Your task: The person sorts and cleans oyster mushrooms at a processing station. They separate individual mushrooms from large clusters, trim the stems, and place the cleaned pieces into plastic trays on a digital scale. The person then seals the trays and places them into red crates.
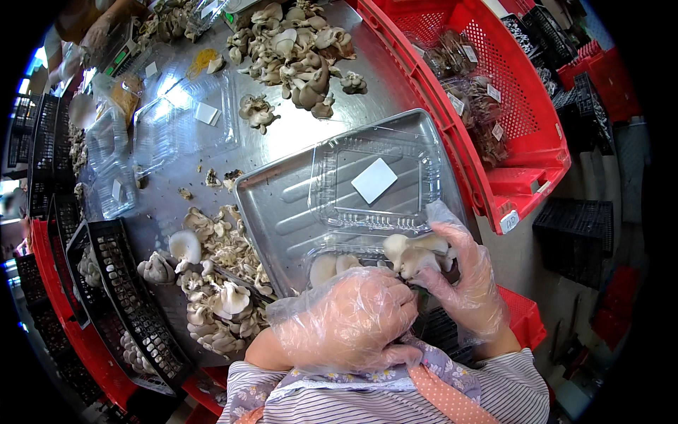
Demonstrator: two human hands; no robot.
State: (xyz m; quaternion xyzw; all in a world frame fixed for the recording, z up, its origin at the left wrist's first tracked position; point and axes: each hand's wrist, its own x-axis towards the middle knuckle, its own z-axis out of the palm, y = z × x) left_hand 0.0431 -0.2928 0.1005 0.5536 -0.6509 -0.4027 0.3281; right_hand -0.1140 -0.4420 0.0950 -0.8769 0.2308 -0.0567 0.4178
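Both my hands wear thin clear plastic gloves. My right hand (470,283) is closed around a cluster of pale oyster mushrooms (415,254), thumb and fingers at its sides. Right beside it, my left hand (346,318) is curled into a fist, back upward; what its fingers hold is hidden. Beneath and ahead of them lies a metal tray (282,201). In it rests an opened clear plastic clamshell box (332,177), its far half bearing a white diamond-shaped label (375,181). More mushrooms (328,268) sit at its near half, partly covered by my left hand.
Loose mushrooms are heaped at the left (222,307) and the far side (296,53) of the metal table. Empty clamshells (187,120) lie far left. A red crate (515,106) with packed boxes stands right; a black crate (134,304) stands left. Another person's hand (97,32) shows far left.
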